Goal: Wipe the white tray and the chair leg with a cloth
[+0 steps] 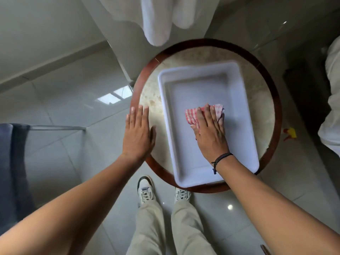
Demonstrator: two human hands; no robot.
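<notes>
A white rectangular tray (185, 92) lies on a small round table (265, 100) with a marble top and dark wooden rim. Inside the tray, my right hand (209, 131) presses flat on a red-and-white checked cloth (191, 116), which sticks out past my fingertips and thumb. My left hand (138, 133) rests palm down with fingers together on the table's left edge, just outside the tray's left wall. No chair leg can be made out in this view.
White curtains (156, 21) hang behind the table. A white-covered seat (331, 100) stands at the right, with a small yellow-and-red object (290, 134) on the glossy tiled floor beside the table. A dark blue fabric (11, 172) hangs at the left. My shoes stand at the table's near edge.
</notes>
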